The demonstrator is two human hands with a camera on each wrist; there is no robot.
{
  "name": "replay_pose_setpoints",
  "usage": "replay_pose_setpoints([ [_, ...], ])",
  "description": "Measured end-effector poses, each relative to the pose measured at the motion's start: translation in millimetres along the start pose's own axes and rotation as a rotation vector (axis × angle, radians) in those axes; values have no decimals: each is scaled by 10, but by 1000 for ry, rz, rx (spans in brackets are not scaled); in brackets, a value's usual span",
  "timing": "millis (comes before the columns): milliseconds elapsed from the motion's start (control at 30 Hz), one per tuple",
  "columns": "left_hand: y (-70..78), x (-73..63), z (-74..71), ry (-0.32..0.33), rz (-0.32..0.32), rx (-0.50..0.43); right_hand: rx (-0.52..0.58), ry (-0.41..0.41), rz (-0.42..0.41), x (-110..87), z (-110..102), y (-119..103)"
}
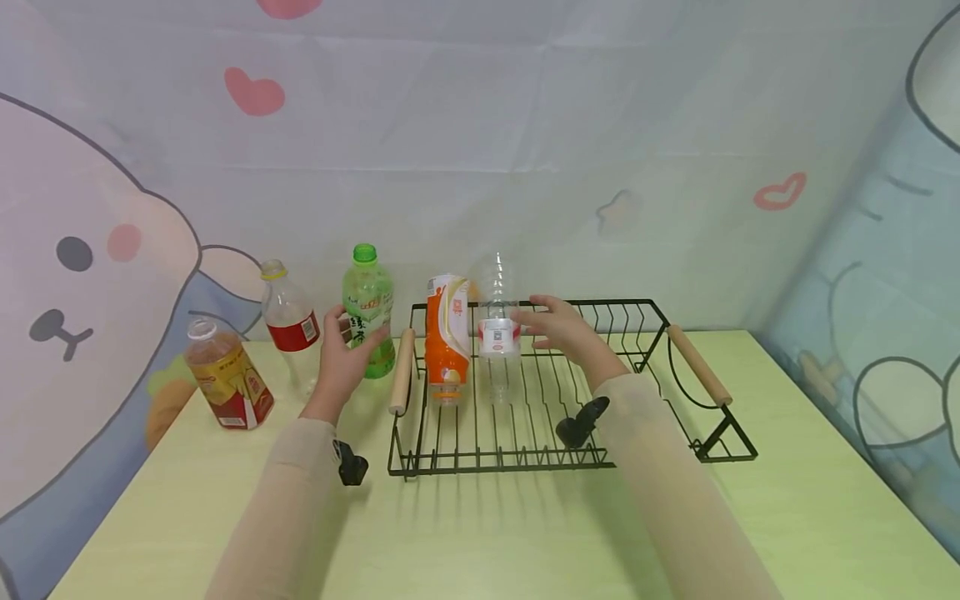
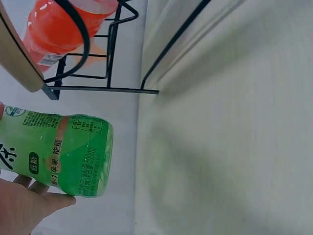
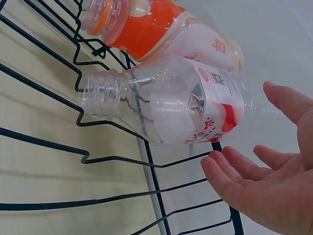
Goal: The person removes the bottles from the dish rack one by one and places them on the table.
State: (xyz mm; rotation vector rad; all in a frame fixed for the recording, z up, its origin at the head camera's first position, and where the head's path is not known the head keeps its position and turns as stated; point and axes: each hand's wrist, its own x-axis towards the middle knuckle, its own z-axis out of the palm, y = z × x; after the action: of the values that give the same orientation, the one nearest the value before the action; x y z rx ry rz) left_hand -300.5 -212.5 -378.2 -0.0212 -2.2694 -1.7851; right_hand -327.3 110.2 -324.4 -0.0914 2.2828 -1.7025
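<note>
My left hand (image 1: 347,360) grips a green tea bottle (image 1: 367,304) around its label, thumb on one side and fingers on the other. The bottle is upright with its neck up, and the left wrist view shows its base apart from the tabletop. My right hand (image 3: 264,171) is open beside a clear plastic bottle (image 3: 166,105), a small gap between its fingers and the label. That clear bottle stands neck down in the black wire rack (image 1: 517,471). Left of it in the rack, an orange-and-white labelled bottle (image 1: 448,329) is also neck down.
Left of my left hand stand a clear bottle with a red label (image 1: 294,329) and a bottle with a yellow-and-red label (image 1: 228,375). Wooden handles (image 1: 699,365) rise at both ends of the rack. A printed cloth (image 1: 480,125) hangs behind the table (image 1: 450,542).
</note>
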Motion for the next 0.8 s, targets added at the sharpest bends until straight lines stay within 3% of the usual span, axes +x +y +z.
replay_pose_setpoints([
  [300, -140, -40, 17, 3, -50, 33, -12, -39, 46, -18, -1, 9],
  [800, -290, -64, 41, 52, -81, 13, -67, -92, 73, 8, 29, 68],
])
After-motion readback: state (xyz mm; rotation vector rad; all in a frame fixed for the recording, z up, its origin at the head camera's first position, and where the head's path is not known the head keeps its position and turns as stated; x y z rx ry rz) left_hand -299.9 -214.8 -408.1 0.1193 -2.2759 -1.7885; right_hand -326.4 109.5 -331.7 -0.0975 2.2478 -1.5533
